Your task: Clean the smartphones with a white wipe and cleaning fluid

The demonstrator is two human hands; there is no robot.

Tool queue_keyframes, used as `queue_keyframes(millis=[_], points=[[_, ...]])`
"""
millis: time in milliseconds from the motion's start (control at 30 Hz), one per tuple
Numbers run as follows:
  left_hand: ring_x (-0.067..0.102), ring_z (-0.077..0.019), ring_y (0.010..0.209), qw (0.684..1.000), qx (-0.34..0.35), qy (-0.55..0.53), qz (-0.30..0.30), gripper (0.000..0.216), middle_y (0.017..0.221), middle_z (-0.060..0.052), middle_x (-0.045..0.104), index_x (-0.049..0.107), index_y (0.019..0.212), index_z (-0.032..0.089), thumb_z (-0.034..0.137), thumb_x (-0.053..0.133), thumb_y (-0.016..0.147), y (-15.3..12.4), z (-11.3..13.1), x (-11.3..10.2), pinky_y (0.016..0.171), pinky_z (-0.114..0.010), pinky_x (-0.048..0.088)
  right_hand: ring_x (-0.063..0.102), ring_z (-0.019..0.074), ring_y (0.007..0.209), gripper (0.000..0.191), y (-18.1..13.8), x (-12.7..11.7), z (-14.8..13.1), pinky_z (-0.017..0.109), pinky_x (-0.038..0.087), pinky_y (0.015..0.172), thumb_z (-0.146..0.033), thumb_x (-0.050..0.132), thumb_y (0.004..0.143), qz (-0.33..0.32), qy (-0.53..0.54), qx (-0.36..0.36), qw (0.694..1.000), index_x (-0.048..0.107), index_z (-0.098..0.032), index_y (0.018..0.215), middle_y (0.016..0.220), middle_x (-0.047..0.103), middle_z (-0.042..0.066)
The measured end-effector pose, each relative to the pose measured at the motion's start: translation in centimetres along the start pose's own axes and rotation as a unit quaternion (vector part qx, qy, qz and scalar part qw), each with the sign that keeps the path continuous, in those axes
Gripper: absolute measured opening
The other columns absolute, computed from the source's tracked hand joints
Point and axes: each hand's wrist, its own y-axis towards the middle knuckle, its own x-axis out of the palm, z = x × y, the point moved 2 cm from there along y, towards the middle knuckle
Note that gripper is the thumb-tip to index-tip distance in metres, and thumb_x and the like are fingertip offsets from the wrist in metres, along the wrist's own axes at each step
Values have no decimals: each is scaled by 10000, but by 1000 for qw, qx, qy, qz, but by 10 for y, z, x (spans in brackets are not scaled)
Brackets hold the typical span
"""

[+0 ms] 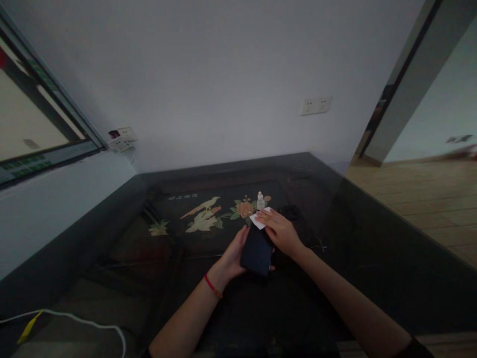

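My left hand (235, 254) is wrapped round the side and underside of a flat, dark, phone-like device (256, 252), held tilted over the table. Its fingertips show at the device's right edge. A small white wipe (260, 220) is under the fingers of my right hand (281, 231), which press it on the device's far end. Just beyond that hand, a small clear bottle (260, 203) with a white cap stands upright on the table.
The glossy black table (357, 278) bears a bird-and-flower picture (204, 219). A dark coiled item (290, 212) lies right of the bottle. A white cable (82, 320) with a yellow tag runs at lower left. Wall sockets (316, 106) are behind.
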Motion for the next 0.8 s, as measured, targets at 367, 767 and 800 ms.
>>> queue_keyframes(millis=[367, 767, 800], points=[[667, -306, 893, 999, -15, 45, -7, 586, 1068, -113, 659, 387, 1348, 293, 626, 373, 866, -1, -1, 1, 804, -565, 464, 484, 217, 1273, 423, 3, -1, -3, 531, 324, 1104, -95, 401, 899, 9, -34, -3, 999, 555, -199, 1278, 1327, 562, 101], [623, -153, 637, 991, 85, -18, 103, 551, 720, -44, 662, 611, 1043, 154, 610, 351, 876, 2, 14, -12, 698, -271, 490, 407, 183, 1329, 487, -11, 8, -52, 465, 263, 1149, -140, 457, 868, -88, 26, -187, 978, 468, -184, 1353, 1351, 545, 74], [631, -165, 679, 990, 93, 10, 108, 582, 783, -54, 673, 596, 1102, 169, 620, 303, 882, 2, 15, -12, 727, -288, 491, 412, 184, 1325, 481, -12, 9, -52, 470, 254, 1151, -145, 460, 862, -92, 27, -198, 975, 481, -180, 1341, 1340, 555, 74]])
